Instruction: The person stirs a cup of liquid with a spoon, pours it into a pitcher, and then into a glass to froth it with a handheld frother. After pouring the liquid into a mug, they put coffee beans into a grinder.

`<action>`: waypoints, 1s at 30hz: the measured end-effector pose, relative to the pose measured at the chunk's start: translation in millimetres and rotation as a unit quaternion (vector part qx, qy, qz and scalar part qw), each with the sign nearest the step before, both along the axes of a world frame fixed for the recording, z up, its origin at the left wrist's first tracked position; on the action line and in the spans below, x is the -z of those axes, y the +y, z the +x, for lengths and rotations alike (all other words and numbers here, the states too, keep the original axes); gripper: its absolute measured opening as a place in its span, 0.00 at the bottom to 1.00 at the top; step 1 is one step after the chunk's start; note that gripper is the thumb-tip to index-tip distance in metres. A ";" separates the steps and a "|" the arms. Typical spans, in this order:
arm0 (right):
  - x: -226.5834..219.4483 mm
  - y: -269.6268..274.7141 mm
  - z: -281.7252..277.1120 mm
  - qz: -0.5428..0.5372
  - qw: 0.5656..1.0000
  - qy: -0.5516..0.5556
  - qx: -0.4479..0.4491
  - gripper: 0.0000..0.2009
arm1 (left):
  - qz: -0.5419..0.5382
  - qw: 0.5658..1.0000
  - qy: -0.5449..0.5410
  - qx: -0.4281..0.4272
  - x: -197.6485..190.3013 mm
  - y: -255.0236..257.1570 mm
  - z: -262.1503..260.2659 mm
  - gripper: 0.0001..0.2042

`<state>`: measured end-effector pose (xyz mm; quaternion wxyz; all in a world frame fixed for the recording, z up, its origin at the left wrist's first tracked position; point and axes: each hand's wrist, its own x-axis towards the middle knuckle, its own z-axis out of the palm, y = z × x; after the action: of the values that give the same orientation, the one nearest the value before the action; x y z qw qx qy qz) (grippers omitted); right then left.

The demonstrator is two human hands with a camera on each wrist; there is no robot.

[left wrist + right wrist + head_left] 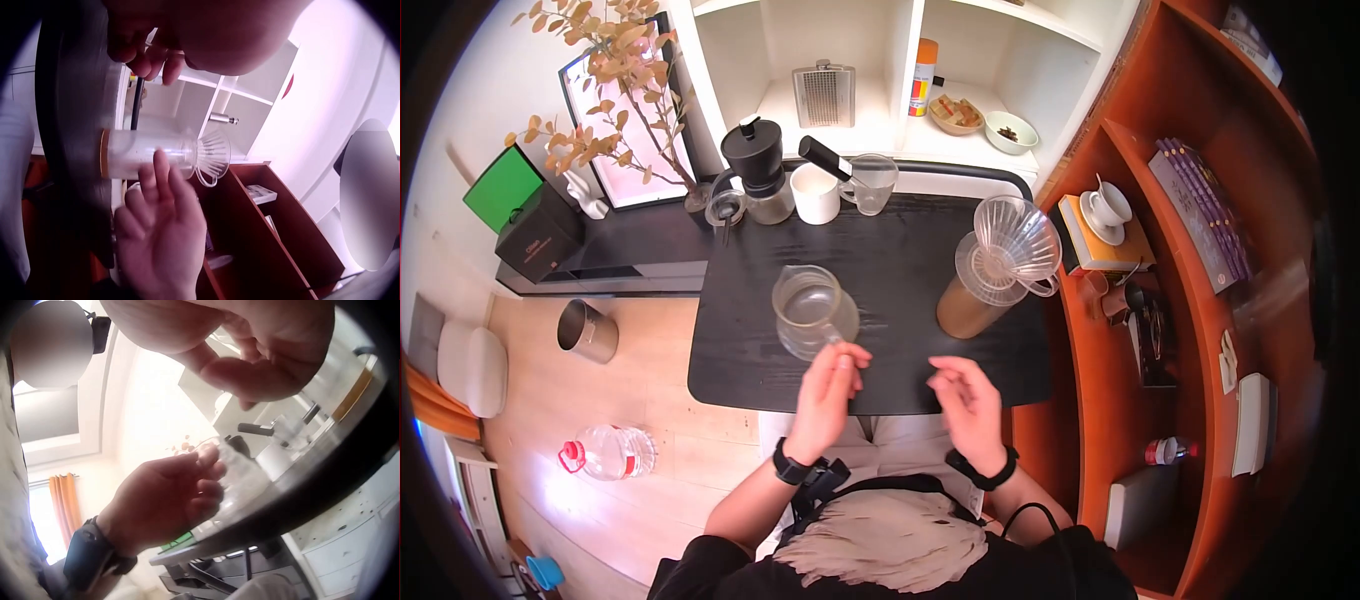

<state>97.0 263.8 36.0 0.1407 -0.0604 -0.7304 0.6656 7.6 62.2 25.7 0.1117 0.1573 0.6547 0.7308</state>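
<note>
A clear glass coffee server point(805, 305) stands on the black table, its handle toward me. My left hand point(825, 392) pinches that handle with thumb and fingertips; the right wrist view shows the same hand point(169, 494) with curled fingers beside the glass. Over the front of the table, my right hand point(970, 398) is held with fingers loosely bent and nothing in it. Beyond it, a clear ribbed coffee dripper point(1003, 240) sits on top of a tall cylinder point(970, 305), which shows a wood-coloured base point(105, 154) in the left wrist view.
Along the table's back edge stand a black hand grinder point(755, 165), a white mug point(815, 195) and a clear glass cup point(872, 185), with a black-handled tool point(825, 158) leaning there. A red-brown bookshelf point(1090, 400) borders the right side. A water bottle point(615, 453) is on the floor at left.
</note>
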 end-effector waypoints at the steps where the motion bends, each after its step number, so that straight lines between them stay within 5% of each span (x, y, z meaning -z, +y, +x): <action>1: -7.2 -9.6 -9.0 -0.016 1.000 -0.015 -0.015 0.14 | -0.026 0.999 0.012 0.022 -5.7 5.6 4.5 0.12; 4: -13.5 -30.1 -29.9 -0.049 0.998 -0.029 -0.022 0.15 | -0.077 0.992 0.061 0.074 -27.2 8.1 13.0 0.13; 6: -16.9 -32.9 -36.4 0.109 0.993 -0.006 -0.051 0.13 | -0.151 0.966 0.212 0.004 -27.9 5.0 18.9 0.12; 7: -20.4 -36.3 -37.6 0.106 0.993 -0.017 -0.052 0.12 | -0.137 0.963 0.229 -0.033 -21.6 2.2 19.7 0.11; 11: -17.0 -39.3 -38.7 0.102 0.992 -0.019 -0.073 0.10 | -0.128 0.976 0.147 -0.098 -8.6 -25.5 17.4 0.07; 13: -20.7 -39.8 -38.0 -0.093 0.983 -0.109 -0.111 0.11 | -0.095 0.983 0.112 -0.111 4.2 -37.7 5.5 0.09; 14: -19.7 -34.8 -37.7 -0.095 0.985 -0.104 -0.097 0.11 | -0.084 0.985 0.094 -0.115 10.7 -44.8 -1.6 0.10; 17: -17.4 -17.1 -33.5 -0.092 0.993 -0.013 -0.067 0.13 | -0.052 0.996 0.032 -0.062 16.9 -58.9 -19.1 0.12; 22: -32.7 46.8 15.7 -0.162 0.982 -0.057 -0.084 0.12 | 0.008 0.998 -0.022 -0.050 23.1 -67.5 -24.9 0.12; 30: -49.1 151.4 130.5 -0.264 0.955 0.019 0.133 0.07 | 0.001 0.999 -0.011 -0.049 21.6 -65.1 -20.5 0.12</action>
<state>227.5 415.3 85.1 0.2212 -0.1793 -0.5108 0.8112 -12.9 -2.8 4.1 0.0829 0.1170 0.6597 0.7377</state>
